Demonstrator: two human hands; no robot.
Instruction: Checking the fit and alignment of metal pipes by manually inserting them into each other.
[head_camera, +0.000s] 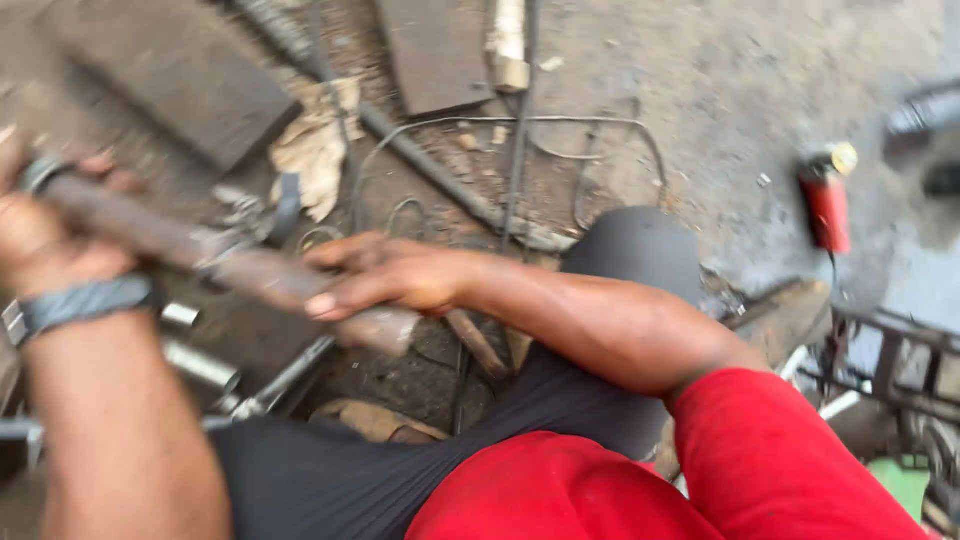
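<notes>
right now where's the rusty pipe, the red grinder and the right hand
rusty pipe (130, 228): head view, on its shaft between the two hands
red grinder (826, 208): head view, on its red body
right hand (395, 272): head view, on the back of the hand

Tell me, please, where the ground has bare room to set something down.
The grey ground between the bent wire and the red tool is bare. Around both hands on the rusty bar, scrap and rods crowd the ground.

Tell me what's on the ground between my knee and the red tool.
In the head view, only bare dirty floor shows between the knee and the red tool.
</notes>
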